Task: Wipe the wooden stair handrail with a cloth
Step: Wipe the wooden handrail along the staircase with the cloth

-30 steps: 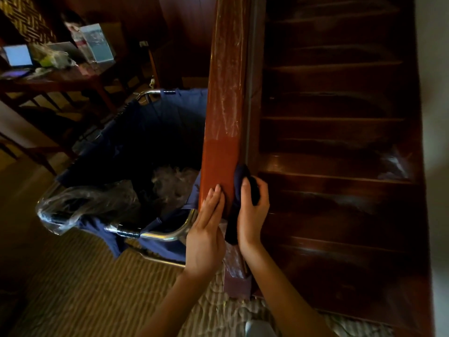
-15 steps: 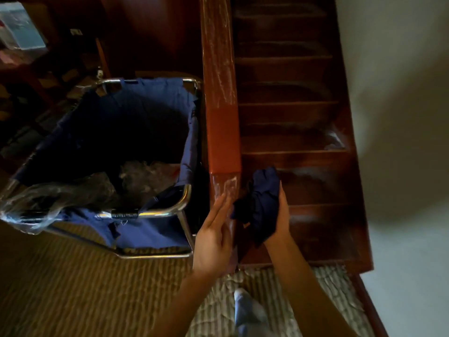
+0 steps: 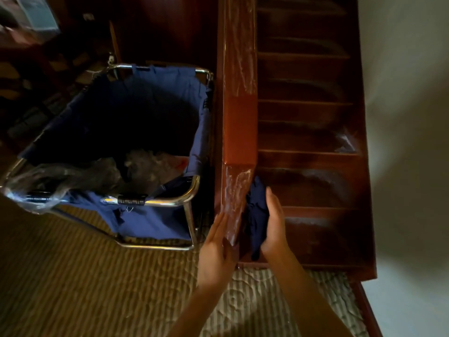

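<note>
The reddish wooden handrail (image 3: 239, 122) runs down the middle of the view and ends in a post with whitish streaks near my hands. My right hand (image 3: 274, 224) presses a dark blue cloth (image 3: 256, 215) against the right side of that post, fingers pointing up along the cloth. My left hand (image 3: 216, 249) lies flat with straight fingers against the left side of the post. Whitish streaks also show on the upper rail.
A blue fabric cart (image 3: 136, 132) on a chrome frame stands left of the rail, with clear plastic bags inside. Dark wooden stairs (image 3: 308, 142) rise on the right beside a pale wall (image 3: 408, 117). Striped carpet (image 3: 97, 288) covers the floor.
The view has swung down and right. My right hand with the cloth slid down from the rail to the lower post, came off its side, and now presses against it again. My left hand followed down.
</note>
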The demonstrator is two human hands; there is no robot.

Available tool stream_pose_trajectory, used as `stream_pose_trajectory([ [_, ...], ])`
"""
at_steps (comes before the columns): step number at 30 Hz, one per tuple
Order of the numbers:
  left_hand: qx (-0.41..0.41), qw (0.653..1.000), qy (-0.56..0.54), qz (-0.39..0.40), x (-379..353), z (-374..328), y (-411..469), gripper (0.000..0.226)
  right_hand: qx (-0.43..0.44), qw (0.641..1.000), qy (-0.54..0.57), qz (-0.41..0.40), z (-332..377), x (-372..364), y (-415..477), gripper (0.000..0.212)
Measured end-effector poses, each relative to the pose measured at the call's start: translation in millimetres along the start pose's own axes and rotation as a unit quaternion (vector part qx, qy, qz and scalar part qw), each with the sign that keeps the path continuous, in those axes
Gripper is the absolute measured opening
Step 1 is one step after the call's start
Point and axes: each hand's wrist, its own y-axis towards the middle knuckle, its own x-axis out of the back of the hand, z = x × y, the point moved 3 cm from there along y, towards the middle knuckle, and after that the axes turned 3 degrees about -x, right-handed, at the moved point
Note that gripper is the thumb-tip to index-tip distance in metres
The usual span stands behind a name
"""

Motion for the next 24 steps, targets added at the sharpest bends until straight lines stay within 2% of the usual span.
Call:
stream_pose_trajectory([
  [2, 0.016, 1.000, 0.015, -0.011, -11.7, 14.1, 9.3, 0.069, 0.075, 0.997, -0.003, -0.002, 4.3, -5.8, 13.7, 0.041],
  [4, -0.021, 0.999, 0.040, -0.023, -26.2, 23.6, 26.8, 0.075, 0.140, 0.990, -0.017, -0.011, 1.1, -4.6, 32.1, 0.026],
  [9, -0.131, 0.983, 0.014, -0.130, -47.9, 41.3, 63.3, 0.071, 0.278, 0.960, -0.037, -0.003, -4.8, -3.1, 68.8, 0.028],
  [11, -0.163, 0.970, -0.002, -0.180, -52.5, 53.5, 73.4, 0.065, 0.339, 0.940, -0.042, 0.013, -7.3, -5.6, 76.0, 0.018],
  [13, -0.209, 0.949, -0.027, -0.233, -58.9, 59.6, 70.6, 0.061, 0.420, 0.906, -0.036, 0.023, -16.2, -7.2, 79.1, 0.017],
  [15, -0.231, 0.941, -0.021, -0.248, -60.2, 57.1, 82.1, 0.058, 0.460, 0.886, -0.054, 0.032, -12.6, -15.2, 80.2, 0.023],
  [20, -0.303, 0.897, -0.068, -0.314, -60.3, 80.0, 91.4, 0.050, 0.604, 0.795, -0.040, 0.046, -22.7, -15.2, 92.9, 0.021],
  [24, -0.357, 0.878, -0.017, -0.318, -64.0, 89.6, 98.1, 0.054, 0.732, 0.680, -0.042, 0.006, -27.0, -18.1, 103.7, 0.020],
])
